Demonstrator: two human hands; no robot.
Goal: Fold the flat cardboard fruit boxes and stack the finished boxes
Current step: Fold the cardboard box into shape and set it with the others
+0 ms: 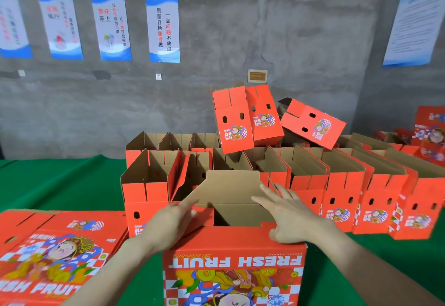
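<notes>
Now | left grip (178,219), right grip (286,214) wide on flap (228,187); folded boxes (342,192) crowd behind; flat boxes (55,252) beside.

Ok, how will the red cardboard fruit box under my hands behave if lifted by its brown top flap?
Probably light: the red cardboard fruit box looks empty and thin-walled. Its brown top flap stands unlocked, so it would likely hinge rather than carry the box. Open-topped, it may skew if pushed high.
</notes>
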